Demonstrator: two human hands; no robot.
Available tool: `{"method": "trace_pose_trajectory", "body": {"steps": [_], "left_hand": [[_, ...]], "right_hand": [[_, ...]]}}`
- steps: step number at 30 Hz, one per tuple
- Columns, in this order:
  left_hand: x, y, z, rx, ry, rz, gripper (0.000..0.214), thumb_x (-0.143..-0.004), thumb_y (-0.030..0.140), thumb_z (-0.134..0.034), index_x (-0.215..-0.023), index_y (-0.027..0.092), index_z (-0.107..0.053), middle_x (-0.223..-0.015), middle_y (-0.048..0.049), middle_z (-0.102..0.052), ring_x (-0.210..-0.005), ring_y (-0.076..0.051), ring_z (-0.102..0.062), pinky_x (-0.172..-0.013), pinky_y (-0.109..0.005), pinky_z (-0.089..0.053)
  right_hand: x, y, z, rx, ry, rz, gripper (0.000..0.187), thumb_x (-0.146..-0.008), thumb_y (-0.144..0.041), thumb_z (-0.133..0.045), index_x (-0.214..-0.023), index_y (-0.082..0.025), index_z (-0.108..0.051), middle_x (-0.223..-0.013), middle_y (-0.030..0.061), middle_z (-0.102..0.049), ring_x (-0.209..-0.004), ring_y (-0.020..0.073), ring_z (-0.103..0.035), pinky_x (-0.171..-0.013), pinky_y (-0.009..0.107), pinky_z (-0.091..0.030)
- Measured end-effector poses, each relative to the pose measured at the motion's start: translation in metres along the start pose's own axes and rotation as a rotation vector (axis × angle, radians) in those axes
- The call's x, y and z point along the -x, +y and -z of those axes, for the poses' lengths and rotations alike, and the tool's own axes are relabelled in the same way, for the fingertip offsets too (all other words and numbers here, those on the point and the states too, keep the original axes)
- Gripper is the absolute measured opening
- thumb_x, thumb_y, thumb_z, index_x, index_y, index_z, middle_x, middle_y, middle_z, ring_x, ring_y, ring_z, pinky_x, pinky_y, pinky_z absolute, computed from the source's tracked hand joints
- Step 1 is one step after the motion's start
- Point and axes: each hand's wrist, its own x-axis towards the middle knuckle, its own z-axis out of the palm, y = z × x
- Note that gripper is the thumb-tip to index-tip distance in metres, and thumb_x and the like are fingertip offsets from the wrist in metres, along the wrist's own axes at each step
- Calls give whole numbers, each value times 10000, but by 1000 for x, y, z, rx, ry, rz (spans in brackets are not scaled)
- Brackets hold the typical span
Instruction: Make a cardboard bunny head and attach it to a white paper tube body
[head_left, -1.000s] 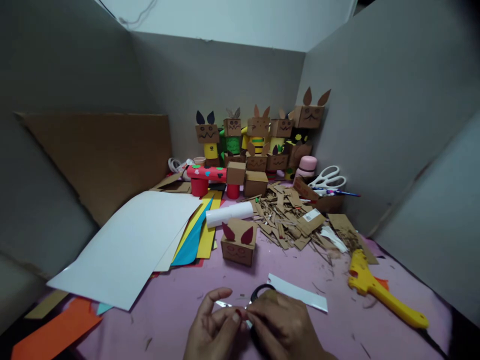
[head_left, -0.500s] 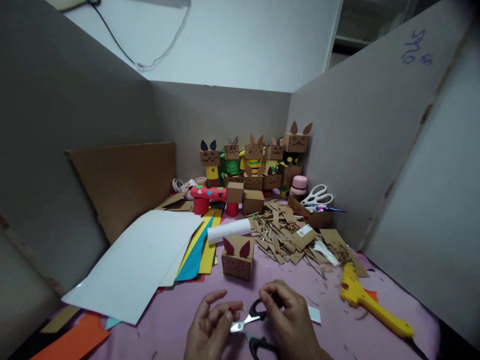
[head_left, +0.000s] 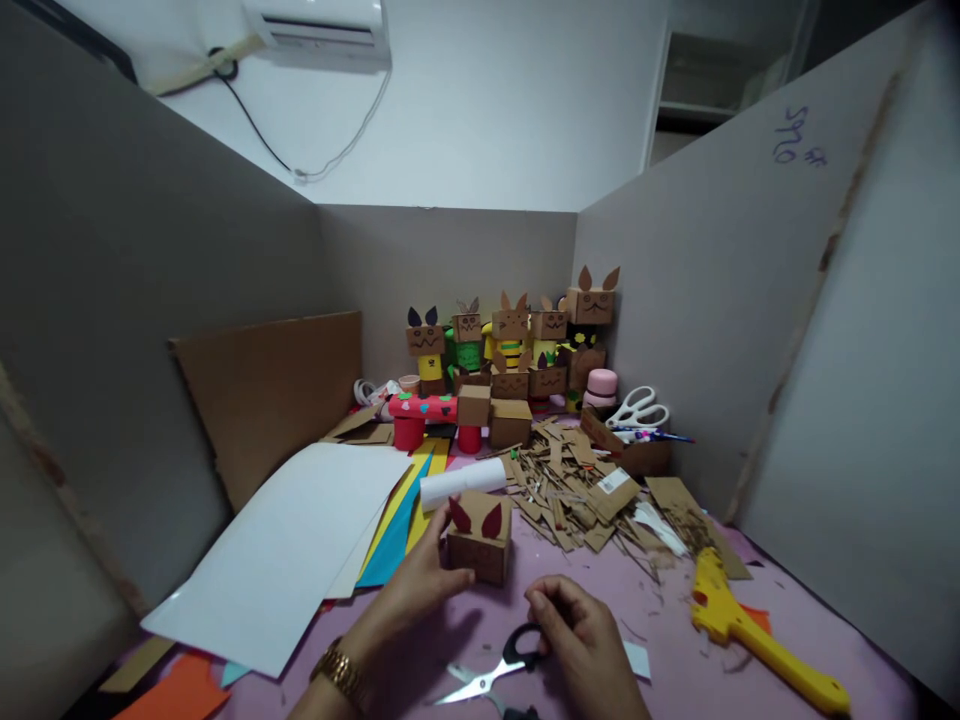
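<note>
Left hand: fingers open, curved around left side of box. Right hand: fingertips pinched together, contents unclear; scissors just left of them.

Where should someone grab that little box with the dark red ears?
Probably low on the box, at its left and right sides, coming from the near side: its squared shape offers opposite faces, while the ears on top look bendable.

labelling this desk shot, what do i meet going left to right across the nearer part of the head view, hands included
Large white sheet → left hand → cardboard box with dark red ears → right hand → yellow glue gun
</note>
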Motion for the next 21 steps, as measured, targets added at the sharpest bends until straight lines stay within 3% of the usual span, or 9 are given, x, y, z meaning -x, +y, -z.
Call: {"method": "trace_pose_trajectory", "body": {"steps": [3,7,11,16,21], "left_hand": [[-7,-9,-2,5,-13,11,725,-504,-16,-712,-1170,239,-580,-986,-68,-744,-898,-245,-672,-733,-281,-491],[-18,-15,0,-9,-30,31,717,-452,-24,-760,-1113,199,-596,-936,-73,-742,-818,-243,-676,-695,-283,-500],[-23,-18,4,1,16,40,706,-431,102,-872,-1074,185,-593,-1045,-110,-698,-938,-291,-657,-797,-345,-511],[-10,-25,4,80,40,141,600,-572,378,-836,-1076,172,-585,-1009,-141,-699,-954,-346,-668,-840,-470,-514],[10,-19,0,183,-31,244,548,-596,367,-830,-1048,154,-604,-1078,-178,-697,-974,-367,-671,-891,-492,-494]], "right_hand": [[-3,2,-1,-20,-19,-11,441,-754,-585,-628,-709,-147,-604,-585,-31,-529,-467,87,-468,-460,201,-359],[-5,3,-2,-17,-34,-64,411,-764,-561,-605,-716,-155,-574,-592,-28,-529,-433,81,-444,-399,183,-300],[-12,-3,8,47,-13,-53,343,-778,-502,-572,-679,-174,-548,-589,-38,-511,-472,98,-466,-467,213,-364],[-41,-10,38,250,33,2,256,-813,-405,-518,-707,-180,-577,-635,-18,-549,-579,144,-523,-541,252,-408],[-69,-4,50,562,-81,-7,176,-791,-209,-650,-624,-165,-615,-583,-50,-592,-579,132,-566,-587,274,-438]]}}
